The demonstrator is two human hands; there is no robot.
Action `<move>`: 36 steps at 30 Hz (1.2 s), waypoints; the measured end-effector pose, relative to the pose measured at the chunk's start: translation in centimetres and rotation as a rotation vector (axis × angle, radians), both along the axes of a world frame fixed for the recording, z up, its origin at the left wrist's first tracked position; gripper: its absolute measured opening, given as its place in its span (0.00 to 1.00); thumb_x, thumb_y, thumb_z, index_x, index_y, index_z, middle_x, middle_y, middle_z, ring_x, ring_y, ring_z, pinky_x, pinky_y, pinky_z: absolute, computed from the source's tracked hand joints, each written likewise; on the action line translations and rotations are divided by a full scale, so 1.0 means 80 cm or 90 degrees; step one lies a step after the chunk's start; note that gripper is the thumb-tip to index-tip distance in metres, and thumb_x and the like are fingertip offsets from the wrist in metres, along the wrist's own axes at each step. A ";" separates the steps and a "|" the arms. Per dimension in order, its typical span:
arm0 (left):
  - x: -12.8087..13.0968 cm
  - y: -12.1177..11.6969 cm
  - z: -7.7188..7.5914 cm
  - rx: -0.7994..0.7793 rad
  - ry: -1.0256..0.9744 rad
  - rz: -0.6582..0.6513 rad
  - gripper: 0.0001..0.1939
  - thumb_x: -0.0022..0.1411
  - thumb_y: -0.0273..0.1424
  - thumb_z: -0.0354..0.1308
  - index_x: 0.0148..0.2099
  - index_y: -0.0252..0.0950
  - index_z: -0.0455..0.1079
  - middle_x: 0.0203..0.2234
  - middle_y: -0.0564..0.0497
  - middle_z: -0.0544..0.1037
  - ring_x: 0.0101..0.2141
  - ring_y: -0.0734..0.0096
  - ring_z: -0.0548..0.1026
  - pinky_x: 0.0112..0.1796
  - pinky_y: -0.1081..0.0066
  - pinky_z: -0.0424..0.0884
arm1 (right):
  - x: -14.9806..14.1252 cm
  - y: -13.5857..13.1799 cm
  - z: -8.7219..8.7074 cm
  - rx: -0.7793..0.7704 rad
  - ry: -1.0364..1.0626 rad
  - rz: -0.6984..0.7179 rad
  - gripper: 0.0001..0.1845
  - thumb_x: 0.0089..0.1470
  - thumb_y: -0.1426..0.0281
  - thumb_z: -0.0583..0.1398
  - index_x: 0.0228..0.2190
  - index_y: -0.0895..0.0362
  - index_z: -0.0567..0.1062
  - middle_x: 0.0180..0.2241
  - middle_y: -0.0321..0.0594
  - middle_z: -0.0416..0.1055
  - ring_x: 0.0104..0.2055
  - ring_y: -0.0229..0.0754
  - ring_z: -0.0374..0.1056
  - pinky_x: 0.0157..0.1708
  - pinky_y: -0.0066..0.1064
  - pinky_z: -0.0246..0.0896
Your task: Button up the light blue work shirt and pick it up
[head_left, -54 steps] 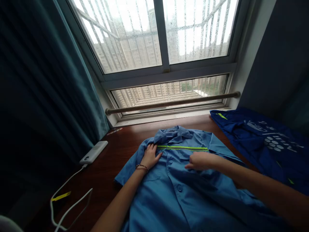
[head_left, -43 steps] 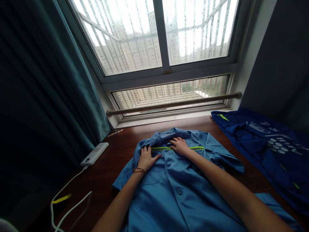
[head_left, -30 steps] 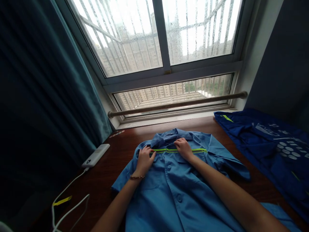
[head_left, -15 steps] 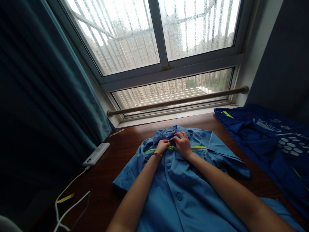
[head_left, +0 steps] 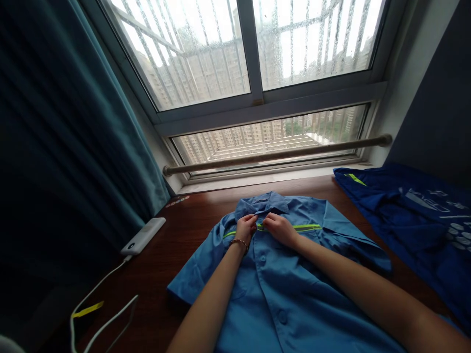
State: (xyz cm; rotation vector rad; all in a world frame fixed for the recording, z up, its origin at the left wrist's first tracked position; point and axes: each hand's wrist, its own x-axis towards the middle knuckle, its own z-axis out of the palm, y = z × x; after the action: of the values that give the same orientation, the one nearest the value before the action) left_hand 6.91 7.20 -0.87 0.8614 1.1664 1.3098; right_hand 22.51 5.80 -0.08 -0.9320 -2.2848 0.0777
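A light blue short-sleeved work shirt (head_left: 290,289) lies front up, its collar (head_left: 277,202) toward the window and a yellow-green stripe (head_left: 309,227) across the chest. My left hand (head_left: 246,228), with a bracelet at the wrist, pinches the left edge of the front opening just below the collar. Close beside it, my right hand (head_left: 280,229) has its fingers closed on the shirt's other front edge near the stripe. Buttons (head_left: 282,316) run down the front below my hands. What exactly sits between the fingertips is hidden.
The shirt rests on a dark reddish wooden surface (head_left: 154,274). A white power bank (head_left: 143,236) with a white cable (head_left: 97,284) and a yellow strip (head_left: 88,309) lie left. A darker blue garment (head_left: 397,211) spreads right. Behind are a window rail (head_left: 279,154) and a teal curtain (head_left: 121,147).
My right hand has come down slightly from the collar toward the stripe, and its fingers are more curled. The collar now lies more open. The view has shifted a little.
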 end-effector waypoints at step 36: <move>0.015 -0.015 0.005 0.240 0.376 0.066 0.08 0.48 0.33 0.56 0.29 0.33 0.70 0.22 0.51 0.73 0.25 0.72 0.69 0.28 0.74 0.65 | -0.001 0.003 0.003 -0.037 0.014 -0.040 0.12 0.55 0.69 0.51 0.29 0.56 0.74 0.32 0.39 0.67 0.34 0.36 0.61 0.34 0.25 0.54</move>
State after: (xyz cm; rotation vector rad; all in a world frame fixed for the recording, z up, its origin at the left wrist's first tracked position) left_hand 8.11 6.00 -0.46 1.5541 1.4481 1.4310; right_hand 22.45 6.03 0.12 -1.0277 -2.2417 0.1261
